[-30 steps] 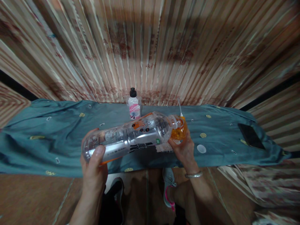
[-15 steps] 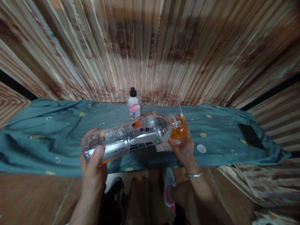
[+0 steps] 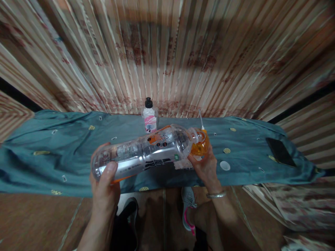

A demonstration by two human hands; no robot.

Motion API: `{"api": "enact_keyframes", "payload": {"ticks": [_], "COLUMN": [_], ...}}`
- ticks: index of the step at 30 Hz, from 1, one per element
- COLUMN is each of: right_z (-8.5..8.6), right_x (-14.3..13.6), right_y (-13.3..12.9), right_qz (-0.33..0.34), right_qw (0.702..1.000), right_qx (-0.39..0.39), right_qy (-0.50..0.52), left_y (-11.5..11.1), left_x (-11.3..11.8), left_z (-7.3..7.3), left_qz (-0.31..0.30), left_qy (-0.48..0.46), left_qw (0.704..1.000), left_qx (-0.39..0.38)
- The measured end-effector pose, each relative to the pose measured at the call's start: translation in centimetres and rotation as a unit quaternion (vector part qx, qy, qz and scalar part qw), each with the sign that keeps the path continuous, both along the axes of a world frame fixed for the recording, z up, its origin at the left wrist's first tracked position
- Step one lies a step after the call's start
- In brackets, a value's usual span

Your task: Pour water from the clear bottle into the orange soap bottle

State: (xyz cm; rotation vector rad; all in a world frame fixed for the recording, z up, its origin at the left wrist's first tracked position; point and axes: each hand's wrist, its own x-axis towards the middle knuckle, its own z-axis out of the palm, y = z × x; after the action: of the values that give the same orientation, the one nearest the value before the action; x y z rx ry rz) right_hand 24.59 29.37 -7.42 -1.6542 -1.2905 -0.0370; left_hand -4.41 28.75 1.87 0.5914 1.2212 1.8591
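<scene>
A large clear bottle [image 3: 146, 153] with a silver and orange label lies nearly level above the cloth, its neck pointing right. My left hand [image 3: 106, 184] is wrapped round its base end, thumb on top. At the bottle's mouth is a small container of orange liquid [image 3: 200, 143], which my right hand [image 3: 205, 167] grips from below. The bottle's neck overlaps this container, and the exact contact between them cannot be made out. Behind the big bottle stands a small clear bottle [image 3: 150, 120] with a black cap and pink label.
A green patterned cloth [image 3: 70, 150] covers the table. On it are a white round disc [image 3: 225, 165] and a dark flat phone-like object [image 3: 280, 152] at the right. A thin pale tube [image 3: 201, 120] rises behind the orange container. Striped curtains [image 3: 167, 52] hang behind.
</scene>
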Motion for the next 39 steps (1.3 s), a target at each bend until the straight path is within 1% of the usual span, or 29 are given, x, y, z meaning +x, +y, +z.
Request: {"api": "enact_keyframes", "payload": {"ticks": [8, 18, 25, 31, 39], "right_z": [0.36, 0.08, -0.18, -0.11, -0.16], "right_x": [-0.11, -0.04, 0.04, 0.04, 0.2], "right_y": [-0.04, 0.01, -0.01, -0.01, -0.03], "right_qz": [0.018, 0.003, 0.01, 0.007, 0.016], "right_qw": [0.999, 1.0, 1.0, 1.0, 0.999], "right_qx": [-0.018, -0.019, -0.015, -0.011, -0.024], "right_qy": [0.03, 0.024, 0.024, 0.021, 0.026], "left_y": [-0.02, -0.14, -0.23, -0.16, -0.21], "left_x": [0.04, -0.21, -0.26, -0.26, -0.15], "left_z": [0.08, -0.29, -0.48, -0.49, -0.32], "left_qz": [-0.001, -0.009, -0.014, -0.013, -0.013], "left_qy": [0.011, 0.023, 0.031, 0.033, 0.021], "left_qw": [1.0, 1.0, 0.999, 0.999, 1.0], "left_qx": [0.007, 0.015, 0.014, 0.029, 0.014]}}
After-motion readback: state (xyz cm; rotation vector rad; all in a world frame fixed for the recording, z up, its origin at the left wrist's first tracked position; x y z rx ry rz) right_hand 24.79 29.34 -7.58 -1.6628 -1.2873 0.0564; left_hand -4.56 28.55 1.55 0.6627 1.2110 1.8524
